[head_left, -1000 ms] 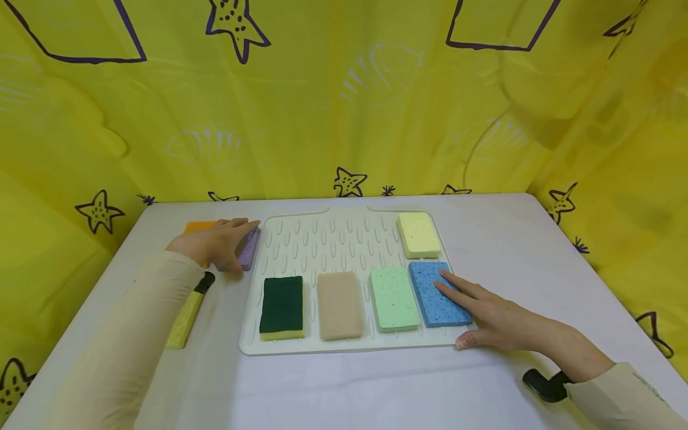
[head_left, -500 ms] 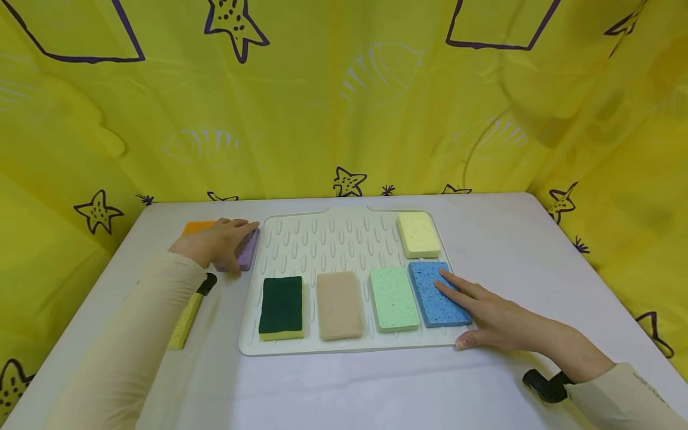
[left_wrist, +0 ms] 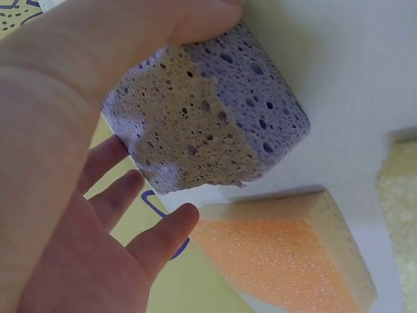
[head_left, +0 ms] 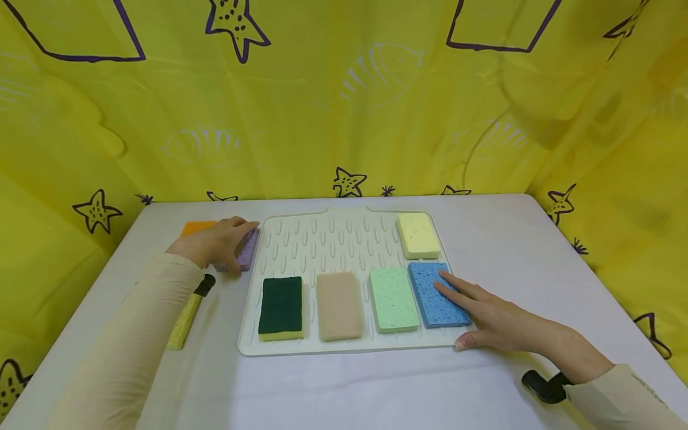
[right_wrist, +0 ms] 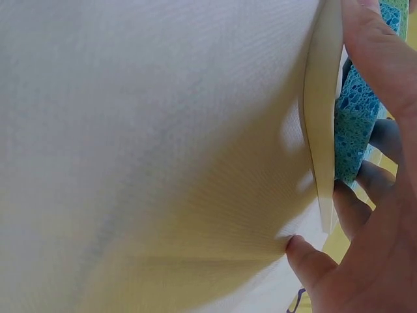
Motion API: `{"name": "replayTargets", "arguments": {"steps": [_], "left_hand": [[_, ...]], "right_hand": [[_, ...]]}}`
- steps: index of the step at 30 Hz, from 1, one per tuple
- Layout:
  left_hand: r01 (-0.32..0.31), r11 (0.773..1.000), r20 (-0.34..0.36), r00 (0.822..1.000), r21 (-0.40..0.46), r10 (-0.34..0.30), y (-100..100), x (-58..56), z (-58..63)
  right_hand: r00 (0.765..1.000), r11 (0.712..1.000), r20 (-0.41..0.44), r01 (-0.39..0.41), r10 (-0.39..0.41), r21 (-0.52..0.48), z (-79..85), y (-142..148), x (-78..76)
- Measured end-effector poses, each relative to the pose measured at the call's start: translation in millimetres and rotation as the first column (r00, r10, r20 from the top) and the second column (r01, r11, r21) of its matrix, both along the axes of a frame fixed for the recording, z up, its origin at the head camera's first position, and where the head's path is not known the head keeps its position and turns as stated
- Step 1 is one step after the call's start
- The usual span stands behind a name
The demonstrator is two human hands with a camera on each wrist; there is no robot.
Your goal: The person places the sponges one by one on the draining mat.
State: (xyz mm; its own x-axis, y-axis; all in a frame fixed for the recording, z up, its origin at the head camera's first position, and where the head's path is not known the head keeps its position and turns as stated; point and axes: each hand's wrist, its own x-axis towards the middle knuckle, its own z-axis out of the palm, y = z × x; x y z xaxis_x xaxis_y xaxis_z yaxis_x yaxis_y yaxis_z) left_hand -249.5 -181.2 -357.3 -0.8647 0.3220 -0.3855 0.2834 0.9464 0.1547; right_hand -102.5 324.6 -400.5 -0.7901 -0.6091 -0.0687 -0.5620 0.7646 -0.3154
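Note:
In the head view my left hand (head_left: 215, 243) grips a purple sponge (head_left: 247, 251) on the table, just left of the white drying tray (head_left: 333, 252). Up close in the left wrist view, the thumb lies over one edge of the purple sponge (left_wrist: 195, 117) and a finger meets the opposite side. An orange-topped sponge (head_left: 196, 227) lies right beside it, partly behind that hand. My right hand (head_left: 500, 322) is spread, its fingertips resting on a blue sponge (head_left: 432, 295) at the tray's front right corner, with the thumb by the tray edge.
Along the tray's front stand a dark green scouring sponge (head_left: 282, 306), a beige sponge (head_left: 340, 306) and a mint green sponge (head_left: 394, 300). A pale yellow sponge (head_left: 418, 235) sits at its back right. Another yellow sponge (head_left: 185, 322) lies on the table under my left forearm.
The left hand and forearm have shifted only very slightly around the purple sponge. My right hand stays in place on the blue sponge.

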Motion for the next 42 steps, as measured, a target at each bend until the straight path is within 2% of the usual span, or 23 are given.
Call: {"name": "replayTargets", "arguments": {"steps": [9, 14, 20, 27, 39, 42], "left_hand": [[0.056, 0.998, -0.063, 0.997, 0.034, -0.054, -0.5, 1.5, 1.2], [0.05, 0.998, -0.077, 0.996, 0.049, -0.046, 0.8, 0.8, 4.0], [0.046, 0.995, -0.093, 0.995, 0.09, -0.037, -0.3, 0.6, 8.2], [0.106, 0.985, -0.145, 0.986, 0.139, -0.085, 3.3, -0.1, 13.9], [0.182, 0.971, -0.184, 0.971, 0.153, -0.153, 21.3, -3.0, 18.4], [0.188, 0.969, -0.174, 0.972, 0.162, -0.16, 24.2, -3.3, 20.1]], "right_hand": [[1.0, 1.0, 0.023, 0.008, -0.008, -0.004, -0.7, -1.5, -0.5], [1.0, 1.0, 0.002, 0.003, -0.003, 0.006, -0.5, -1.6, 0.7], [1.0, 1.0, 0.015, 0.004, -0.004, -0.004, -0.5, -1.3, 0.2], [1.0, 1.0, 0.022, 0.005, -0.005, -0.012, 0.0, -0.8, 0.3], [0.999, 1.0, 0.031, 0.011, -0.011, -0.006, 1.8, -0.6, 0.2], [0.999, 1.0, 0.043, 0.016, -0.015, -0.01, 2.1, -0.9, -0.1]]}}
